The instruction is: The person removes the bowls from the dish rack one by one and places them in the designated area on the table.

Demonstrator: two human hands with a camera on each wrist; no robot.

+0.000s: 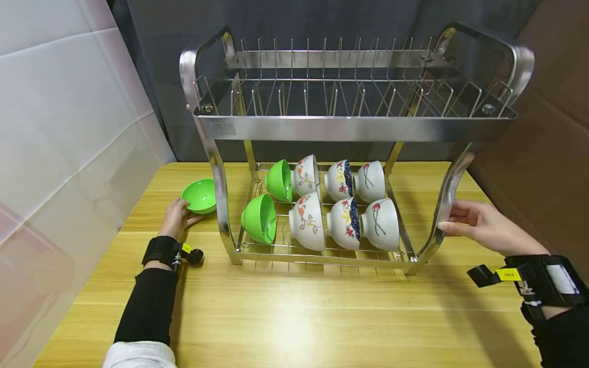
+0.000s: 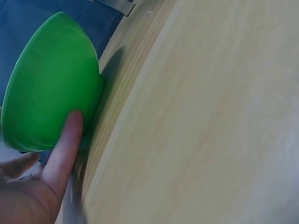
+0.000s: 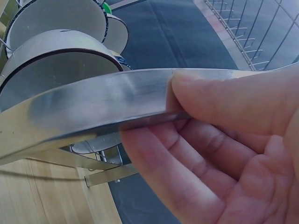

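Observation:
To the left of the dish rack (image 1: 317, 129), a green bowl (image 1: 205, 190) sits on the table with its mouth up. My left hand (image 1: 174, 219) holds its near-left side. In the left wrist view one digit presses the outer wall of the green bowl (image 2: 53, 86), with a fingertip just showing at the rim. On the other side my right hand (image 1: 480, 225) pinches the rack's curved metal side post (image 3: 100, 100) between thumb and fingers. The rack's lower tier carries two rows of bowls on edge: green bowls (image 1: 258, 219), floral bowls (image 1: 307, 222) and blue-rimmed bowls (image 1: 342, 223) among them.
Wire dividers (image 1: 324, 97) line the upper tier, with no dishes among them. The rack stands on a wooden table (image 1: 294, 317). A white sheet (image 1: 78, 122) hangs at left, a dark cloth (image 1: 322, 20) behind, and a brown panel (image 1: 547, 133) at right.

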